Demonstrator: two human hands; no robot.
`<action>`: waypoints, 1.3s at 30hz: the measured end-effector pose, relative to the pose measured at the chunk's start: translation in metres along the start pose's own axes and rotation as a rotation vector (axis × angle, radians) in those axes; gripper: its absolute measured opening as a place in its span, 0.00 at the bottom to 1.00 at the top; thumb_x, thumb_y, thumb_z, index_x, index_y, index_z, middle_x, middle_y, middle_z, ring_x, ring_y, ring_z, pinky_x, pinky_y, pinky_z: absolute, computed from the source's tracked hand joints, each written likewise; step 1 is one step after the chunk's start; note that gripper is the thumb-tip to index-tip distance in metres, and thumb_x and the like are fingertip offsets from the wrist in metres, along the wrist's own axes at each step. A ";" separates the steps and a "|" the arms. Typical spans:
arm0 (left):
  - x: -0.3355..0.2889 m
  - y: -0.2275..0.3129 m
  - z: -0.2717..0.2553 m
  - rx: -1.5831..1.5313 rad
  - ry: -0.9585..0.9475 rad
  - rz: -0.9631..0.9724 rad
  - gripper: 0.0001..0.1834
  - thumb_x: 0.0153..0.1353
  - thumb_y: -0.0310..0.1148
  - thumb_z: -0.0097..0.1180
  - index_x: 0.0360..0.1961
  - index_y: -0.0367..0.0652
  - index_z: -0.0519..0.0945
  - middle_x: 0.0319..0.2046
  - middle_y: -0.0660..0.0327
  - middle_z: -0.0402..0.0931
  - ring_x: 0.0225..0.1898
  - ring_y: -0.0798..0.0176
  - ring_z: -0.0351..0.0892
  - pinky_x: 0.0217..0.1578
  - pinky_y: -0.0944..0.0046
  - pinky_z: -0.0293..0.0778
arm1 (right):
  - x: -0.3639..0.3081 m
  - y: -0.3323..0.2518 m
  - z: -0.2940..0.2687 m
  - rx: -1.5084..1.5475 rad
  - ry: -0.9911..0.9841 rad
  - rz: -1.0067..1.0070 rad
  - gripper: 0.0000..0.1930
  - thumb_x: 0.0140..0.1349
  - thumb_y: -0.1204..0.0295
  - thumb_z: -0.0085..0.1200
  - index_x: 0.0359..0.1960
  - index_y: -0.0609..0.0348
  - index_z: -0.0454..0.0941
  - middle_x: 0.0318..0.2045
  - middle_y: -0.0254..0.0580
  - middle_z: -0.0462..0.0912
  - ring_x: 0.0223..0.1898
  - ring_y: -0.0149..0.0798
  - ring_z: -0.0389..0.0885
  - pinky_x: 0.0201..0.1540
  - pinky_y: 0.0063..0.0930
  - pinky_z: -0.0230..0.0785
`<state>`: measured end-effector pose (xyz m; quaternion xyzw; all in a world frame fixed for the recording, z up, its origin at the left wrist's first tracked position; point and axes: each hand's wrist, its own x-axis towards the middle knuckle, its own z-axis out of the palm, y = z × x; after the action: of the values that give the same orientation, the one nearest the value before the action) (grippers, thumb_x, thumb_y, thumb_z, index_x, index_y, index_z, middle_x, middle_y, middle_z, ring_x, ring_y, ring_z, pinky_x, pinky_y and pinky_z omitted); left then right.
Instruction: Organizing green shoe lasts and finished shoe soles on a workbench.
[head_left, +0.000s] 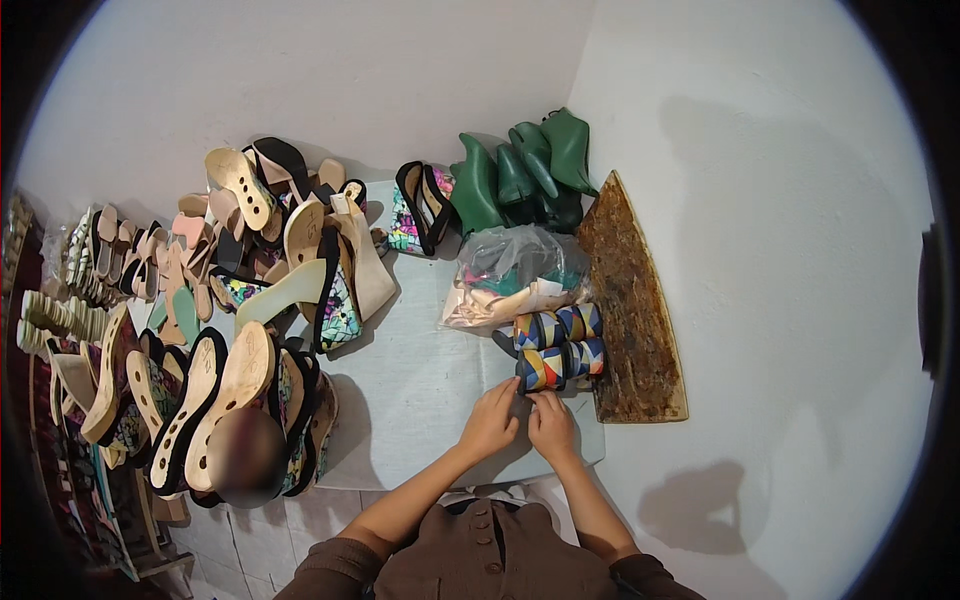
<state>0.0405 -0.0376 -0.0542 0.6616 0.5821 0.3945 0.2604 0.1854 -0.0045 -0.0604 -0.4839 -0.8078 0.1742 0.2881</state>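
Observation:
Near the front right of the table, my left hand (490, 424) and my right hand (550, 424) sit side by side. Their fingertips are closed on the near, dark edge of a shoe piece (541, 369) patterned in blue, yellow, orange and white shapes. It looks like a covered wedge or a strap; its exact kind does not show. Several matching patterned pieces (578, 322) stand close together just beyond and to its right. The fingertips partly cover the gripped edge.
A clear plastic bag (515, 275) of pinkish and green material lies behind the pieces, with green shoe lasts (568, 150) farther back. A worn brown board (637, 330) borders the right wall. Wedge sandals (340, 290) and soles (232, 375) crowd the left of the pale table (420, 400).

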 end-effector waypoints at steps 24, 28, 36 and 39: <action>0.095 -0.105 -0.129 0.541 0.366 -0.236 0.27 0.46 0.28 0.56 0.51 0.38 0.68 0.47 0.50 0.69 0.46 0.49 0.71 0.43 0.54 0.69 | 0.232 -0.109 0.083 0.340 0.066 -0.079 0.11 0.58 0.72 0.45 0.39 0.64 0.74 0.34 0.54 0.77 0.37 0.55 0.76 0.40 0.42 0.68; 0.129 -0.125 -0.128 0.601 0.277 -0.244 0.31 0.45 0.31 0.61 0.52 0.35 0.66 0.48 0.49 0.68 0.45 0.47 0.72 0.45 0.55 0.70 | 0.286 -0.112 0.099 0.084 -0.049 0.181 0.24 0.58 0.62 0.47 0.51 0.68 0.64 0.35 0.59 0.78 0.37 0.58 0.78 0.40 0.46 0.70; 0.188 -0.173 -0.128 0.819 0.319 -0.188 0.29 0.56 0.29 0.47 0.60 0.39 0.60 0.58 0.45 0.59 0.54 0.49 0.66 0.51 0.58 0.66 | 0.325 -0.106 0.137 -0.049 -0.359 0.364 0.44 0.56 0.58 0.49 0.61 0.79 0.37 0.34 0.66 0.78 0.35 0.59 0.79 0.40 0.44 0.73; 0.199 -0.190 -0.135 0.926 0.375 -0.075 0.28 0.56 0.31 0.47 0.60 0.41 0.61 0.57 0.44 0.61 0.55 0.47 0.66 0.52 0.58 0.66 | 0.325 -0.111 0.141 -0.025 -0.378 0.386 0.44 0.56 0.62 0.49 0.60 0.83 0.34 0.32 0.67 0.78 0.34 0.58 0.79 0.39 0.44 0.73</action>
<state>-0.1762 0.1761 -0.0884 0.6042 0.7562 0.1972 -0.1555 -0.0986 0.2294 -0.0113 -0.5914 -0.7421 0.3031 0.0874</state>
